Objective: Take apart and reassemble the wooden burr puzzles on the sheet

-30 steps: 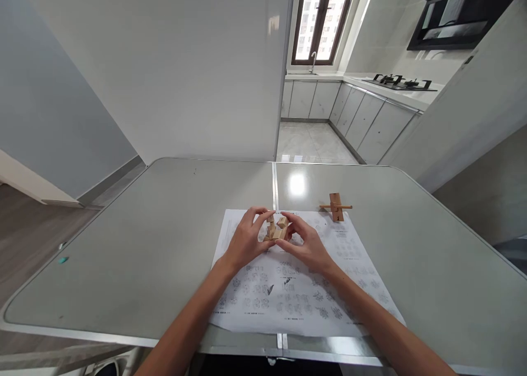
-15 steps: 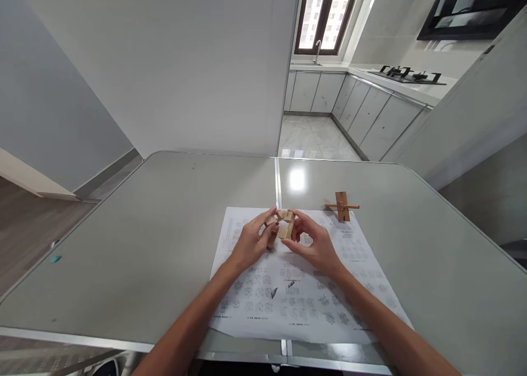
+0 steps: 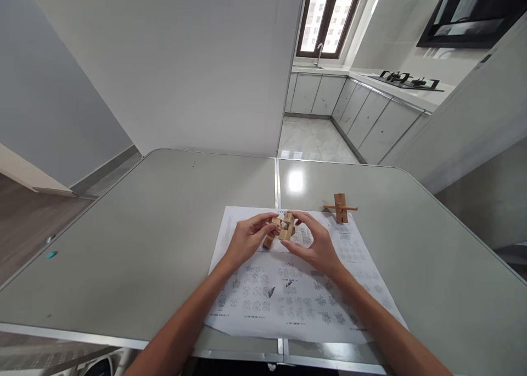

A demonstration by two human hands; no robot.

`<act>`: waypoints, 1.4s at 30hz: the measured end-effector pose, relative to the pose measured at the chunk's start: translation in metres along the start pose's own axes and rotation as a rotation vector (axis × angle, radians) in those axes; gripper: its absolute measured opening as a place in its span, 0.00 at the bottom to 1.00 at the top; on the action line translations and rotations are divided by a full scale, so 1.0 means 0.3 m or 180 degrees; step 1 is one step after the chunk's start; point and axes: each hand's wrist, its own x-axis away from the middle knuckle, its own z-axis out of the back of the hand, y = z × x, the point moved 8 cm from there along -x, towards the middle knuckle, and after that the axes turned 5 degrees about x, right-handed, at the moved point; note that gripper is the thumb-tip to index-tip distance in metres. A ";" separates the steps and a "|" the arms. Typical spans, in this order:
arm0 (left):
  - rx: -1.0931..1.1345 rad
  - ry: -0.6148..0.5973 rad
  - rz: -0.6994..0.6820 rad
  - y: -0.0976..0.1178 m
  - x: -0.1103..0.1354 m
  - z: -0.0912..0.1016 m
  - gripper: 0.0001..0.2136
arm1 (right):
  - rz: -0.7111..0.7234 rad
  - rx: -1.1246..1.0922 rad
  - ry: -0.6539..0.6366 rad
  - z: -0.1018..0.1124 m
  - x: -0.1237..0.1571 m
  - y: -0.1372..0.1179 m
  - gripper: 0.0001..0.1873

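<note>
My right hand (image 3: pixel 315 239) pinches a notched wooden puzzle block (image 3: pixel 287 230) between thumb and fingers, above a printed sheet. Close to its left side, my left hand (image 3: pixel 249 237) grips a small light wooden puzzle piece (image 3: pixel 276 222) by the fingertips. Whether the two pieces touch I cannot tell. A darker wooden piece (image 3: pixel 268 242) shows just below my left fingers, partly hidden by them. Under both hands lies the large white sheet (image 3: pixel 296 321), printed with rows of line diagrams.
A wooden piece with a thin rod across it (image 3: pixel 341 208) stands at the sheet's far right corner. A small teal object (image 3: pixel 51 254) lies near the left edge of the grey table (image 3: pixel 135 244). Beyond are a white wall and a kitchen with a stove (image 3: pixel 405 80).
My left hand has drawn slightly left and its piece shows more clearly. The block in my right hand has turned a little. The view has shifted slightly.
</note>
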 end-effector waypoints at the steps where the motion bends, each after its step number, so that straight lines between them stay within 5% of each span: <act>1: 0.0025 0.0030 -0.0011 0.001 0.001 0.001 0.18 | 0.0015 -0.0005 -0.0028 -0.005 0.001 -0.002 0.29; 9: 0.0246 -0.0051 -0.0172 0.000 -0.003 -0.004 0.15 | -0.0035 -0.0077 0.0086 -0.004 0.003 -0.001 0.28; 20: -0.0219 -0.0240 -0.0581 0.037 0.013 -0.018 0.13 | -0.0021 -0.0111 -0.0473 -0.030 0.004 0.014 0.26; 31: 0.0604 -0.0143 -0.0017 -0.027 0.005 -0.035 0.16 | 0.0085 0.0296 -0.0071 -0.026 0.025 0.007 0.28; 42: 0.0644 0.0051 0.0444 -0.054 0.006 -0.035 0.25 | 0.0317 0.0654 0.0388 -0.005 0.028 -0.041 0.28</act>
